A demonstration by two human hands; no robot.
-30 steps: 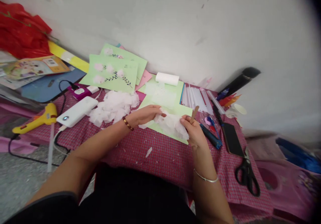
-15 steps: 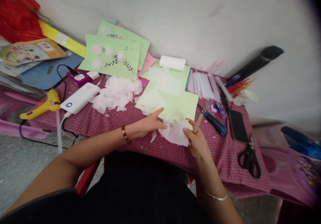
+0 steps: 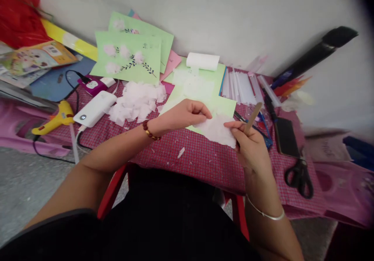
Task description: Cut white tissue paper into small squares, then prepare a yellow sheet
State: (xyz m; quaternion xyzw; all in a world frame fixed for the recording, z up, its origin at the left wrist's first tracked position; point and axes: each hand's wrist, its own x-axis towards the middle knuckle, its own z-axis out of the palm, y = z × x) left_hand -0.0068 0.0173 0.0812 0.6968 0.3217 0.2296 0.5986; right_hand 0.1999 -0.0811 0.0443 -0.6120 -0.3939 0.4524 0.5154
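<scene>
My left hand (image 3: 187, 115) pinches the left edge of a thin white tissue sheet (image 3: 217, 130) held just above the red checked table (image 3: 201, 159). The sheet's right edge is gripped by my right hand (image 3: 251, 146), which also holds a flat wooden stick (image 3: 253, 113) pointing up and away. Under and behind the sheet lies a light green card (image 3: 216, 105) with white tissue bits on it. A heap of white tissue pieces (image 3: 136, 101) sits to the left of my left hand.
Finished green cards with tissue flowers (image 3: 128, 56) lean at the back. A white power bank (image 3: 95, 108), yellow glue gun (image 3: 55, 120), tissue roll (image 3: 202, 61), white glue sticks (image 3: 241, 89), black phone (image 3: 286, 136) and black scissors (image 3: 299, 175) lie around. Red chair frame (image 3: 111, 193) below.
Both hands have lifted the tissue sheet off the green card and shifted it slightly right. The left fingers went from pointing flat to a pinch. The camera tilted down.
</scene>
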